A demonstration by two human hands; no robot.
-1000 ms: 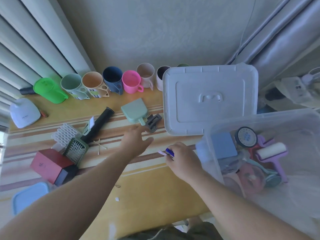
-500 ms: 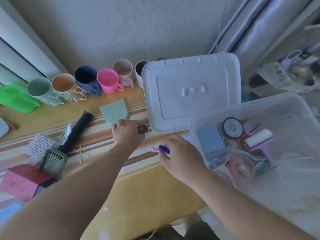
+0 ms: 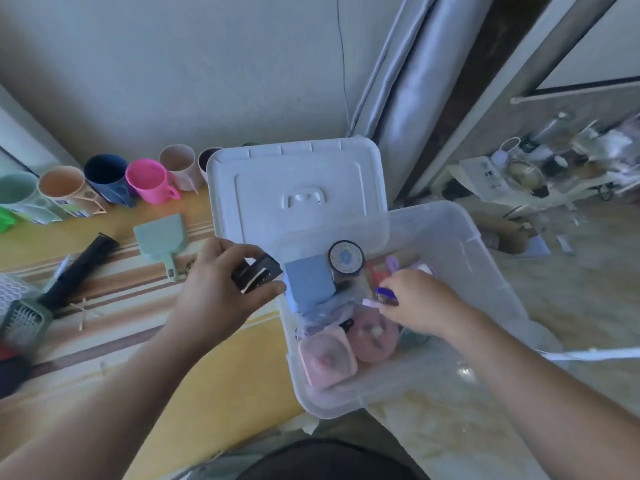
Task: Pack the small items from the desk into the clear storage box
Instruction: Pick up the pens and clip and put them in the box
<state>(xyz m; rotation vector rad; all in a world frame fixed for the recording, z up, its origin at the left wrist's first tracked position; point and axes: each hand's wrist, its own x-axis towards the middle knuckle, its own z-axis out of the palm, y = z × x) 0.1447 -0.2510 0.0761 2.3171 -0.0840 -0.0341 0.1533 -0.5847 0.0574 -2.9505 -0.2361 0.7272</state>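
Clear plastic storage box (image 3: pixel 460 237) stands open at the desk's right end, at about 3 o'clock from the yellow striped wooden desk (image 3: pixel 214 375). The left hand (image 3: pixel 221 289) curls its fingers around a dark grey plastic hair clip (image 3: pixel 256 273), held just beside the box's left wall. The right hand (image 3: pixel 420 303) is over the box and pinches a small blue and pink object (image 3: pixel 381 296); what it is I cannot tell. A blue square pad (image 3: pixel 308 282) and a round tape roll (image 3: pixel 346 256) lie inside. The white box lid (image 3: pixel 298 188) rests at 12 o'clock, and a mint green dustpan (image 3: pixel 161 233) lies at 10 o'clock.
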